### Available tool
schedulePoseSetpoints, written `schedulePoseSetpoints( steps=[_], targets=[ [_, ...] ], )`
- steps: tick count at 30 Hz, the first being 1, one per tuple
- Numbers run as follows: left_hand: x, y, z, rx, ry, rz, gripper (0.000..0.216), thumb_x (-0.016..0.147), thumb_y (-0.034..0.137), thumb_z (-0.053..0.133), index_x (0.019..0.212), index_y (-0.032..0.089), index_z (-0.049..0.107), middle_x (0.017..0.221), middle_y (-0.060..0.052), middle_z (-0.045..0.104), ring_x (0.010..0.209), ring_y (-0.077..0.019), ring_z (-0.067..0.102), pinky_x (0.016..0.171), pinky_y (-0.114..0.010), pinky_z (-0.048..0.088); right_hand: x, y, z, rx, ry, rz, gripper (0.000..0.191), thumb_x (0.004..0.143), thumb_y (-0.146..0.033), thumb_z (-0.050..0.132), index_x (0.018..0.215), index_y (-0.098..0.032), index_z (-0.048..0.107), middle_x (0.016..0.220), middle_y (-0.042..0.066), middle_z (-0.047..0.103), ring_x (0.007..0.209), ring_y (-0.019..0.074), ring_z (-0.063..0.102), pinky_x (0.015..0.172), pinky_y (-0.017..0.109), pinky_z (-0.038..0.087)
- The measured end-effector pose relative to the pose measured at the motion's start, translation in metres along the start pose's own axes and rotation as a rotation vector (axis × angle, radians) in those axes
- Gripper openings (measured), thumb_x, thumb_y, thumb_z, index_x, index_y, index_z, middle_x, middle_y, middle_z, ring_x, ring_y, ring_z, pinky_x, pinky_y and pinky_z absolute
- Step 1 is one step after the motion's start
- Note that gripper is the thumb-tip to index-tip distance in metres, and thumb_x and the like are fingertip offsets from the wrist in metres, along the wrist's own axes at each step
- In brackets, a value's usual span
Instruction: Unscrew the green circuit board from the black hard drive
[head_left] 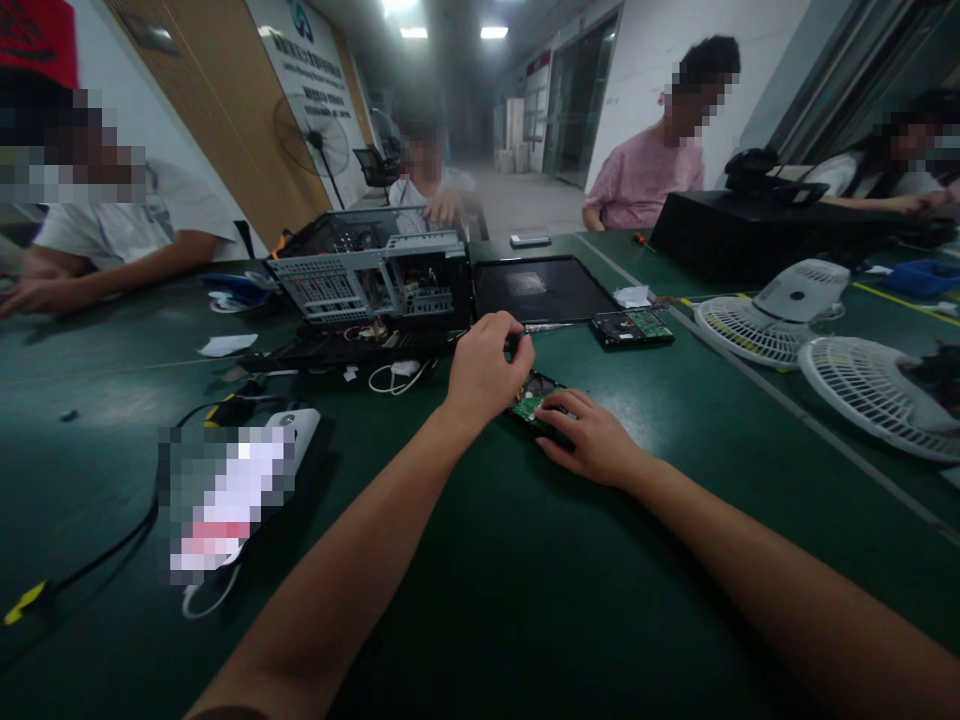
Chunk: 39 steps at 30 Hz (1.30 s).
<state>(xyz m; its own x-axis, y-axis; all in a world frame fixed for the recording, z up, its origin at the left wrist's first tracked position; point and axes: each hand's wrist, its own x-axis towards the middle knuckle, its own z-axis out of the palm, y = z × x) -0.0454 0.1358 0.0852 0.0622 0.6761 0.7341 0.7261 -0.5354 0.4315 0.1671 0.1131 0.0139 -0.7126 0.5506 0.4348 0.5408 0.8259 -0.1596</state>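
My left hand (486, 368) is curled in a fist around a dark tool handle, likely a screwdriver, held upright over a hard drive (534, 398) lying board-side up on the green table (480, 600). My right hand (585, 436) rests on the drive's near side, its fingers pressed down on the green circuit board. Most of the drive is hidden under both hands.
An opened computer case (375, 275) and its black side panel (540, 288) lie behind the hands. A second hard drive (634, 326) is at the right, with white fan grilles (870, 395) beyond. Cables and a white device (296, 425) lie at the left. Several people sit around the table.
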Motion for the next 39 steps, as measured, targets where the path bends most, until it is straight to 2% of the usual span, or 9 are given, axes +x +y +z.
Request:
schedulePoseSetpoints(
  steps=[1,6,9,13,19,24,30,33,39],
  targets=[
    [0.0,0.001,-0.001,0.033,-0.004,-0.001,0.001,0.093,0.02,0.06,0.092,0.02,0.06,0.094,-0.005,0.066,0.088,-0.0185,0.063,0.08,-0.032,0.052,0.0,0.0,0.0,-0.001,-0.003,0.0,0.033,0.097,-0.035,0.059,0.126,-0.021,0.063,0.124,0.014,0.062,0.116,0.0299,0.059,0.099,0.053,0.055],
    [0.004,-0.007,-0.009,0.177,0.024,-0.032,0.02,0.09,0.038,0.073,0.087,0.021,0.062,0.094,-0.005,0.064,0.088,-0.0212,0.061,0.08,-0.035,0.051,0.0,0.0,0.0,0.004,0.004,0.002,0.033,0.097,-0.034,0.06,0.126,-0.021,0.064,0.124,0.015,0.062,0.116,0.0303,0.059,0.098,0.052,0.055],
    [0.005,-0.013,-0.01,0.167,0.041,-0.034,0.015,0.088,0.032,0.076,0.09,0.022,0.066,0.099,-0.005,0.063,0.088,-0.0207,0.061,0.08,-0.035,0.051,0.0,0.0,0.0,0.011,0.002,0.002,0.033,0.096,-0.034,0.06,0.126,-0.021,0.064,0.125,0.015,0.062,0.116,0.0302,0.06,0.099,0.052,0.055],
    [0.004,-0.012,-0.008,0.104,0.008,0.025,0.005,0.093,0.022,0.069,0.097,0.021,0.07,0.102,-0.006,0.064,0.092,-0.0196,0.063,0.083,-0.033,0.053,0.0,0.0,-0.001,0.007,-0.005,0.005,0.033,0.097,-0.035,0.059,0.126,-0.021,0.064,0.124,0.015,0.062,0.116,0.0302,0.059,0.098,0.053,0.055],
    [0.002,-0.002,-0.003,0.004,-0.063,0.141,0.016,0.098,0.013,0.058,0.109,0.019,0.069,0.108,-0.006,0.072,0.104,-0.0192,0.066,0.096,-0.036,0.053,0.0,-0.001,-0.001,-0.01,-0.025,0.012,0.033,0.098,-0.036,0.058,0.125,-0.018,0.064,0.125,0.015,0.061,0.116,0.0303,0.058,0.1,0.053,0.054],
    [-0.001,0.002,-0.001,-0.052,-0.052,0.11,0.006,0.096,0.021,0.066,0.101,0.02,0.066,0.105,-0.005,0.073,0.097,-0.0189,0.068,0.09,-0.035,0.055,0.001,-0.001,-0.002,0.006,-0.01,0.008,0.032,0.097,-0.035,0.059,0.125,-0.02,0.064,0.123,0.015,0.062,0.115,0.0302,0.059,0.099,0.053,0.055],
    [-0.002,0.0,0.003,-0.065,-0.045,0.046,0.022,0.089,0.031,0.077,0.098,0.021,0.06,0.098,-0.004,0.07,0.093,-0.0192,0.068,0.084,-0.034,0.056,0.0,-0.001,-0.002,0.008,-0.008,0.019,0.033,0.096,-0.034,0.06,0.127,-0.022,0.064,0.123,0.014,0.062,0.114,0.0304,0.059,0.098,0.054,0.055],
    [-0.002,-0.002,0.004,-0.075,-0.036,0.039,0.021,0.089,0.026,0.075,0.097,0.021,0.057,0.099,-0.004,0.069,0.092,-0.0182,0.066,0.082,-0.032,0.055,0.0,0.0,-0.001,-0.003,-0.014,0.017,0.033,0.097,-0.035,0.059,0.126,-0.021,0.064,0.124,0.014,0.062,0.116,0.0304,0.059,0.099,0.054,0.054],
    [-0.001,0.001,0.001,-0.004,-0.054,0.08,0.009,0.093,0.014,0.059,0.099,0.02,0.058,0.098,-0.006,0.066,0.093,-0.0197,0.064,0.084,-0.033,0.053,0.0,-0.001,-0.001,0.002,-0.017,0.009,0.033,0.097,-0.035,0.059,0.125,-0.019,0.064,0.124,0.015,0.061,0.115,0.0298,0.059,0.1,0.052,0.054]
  ],
)
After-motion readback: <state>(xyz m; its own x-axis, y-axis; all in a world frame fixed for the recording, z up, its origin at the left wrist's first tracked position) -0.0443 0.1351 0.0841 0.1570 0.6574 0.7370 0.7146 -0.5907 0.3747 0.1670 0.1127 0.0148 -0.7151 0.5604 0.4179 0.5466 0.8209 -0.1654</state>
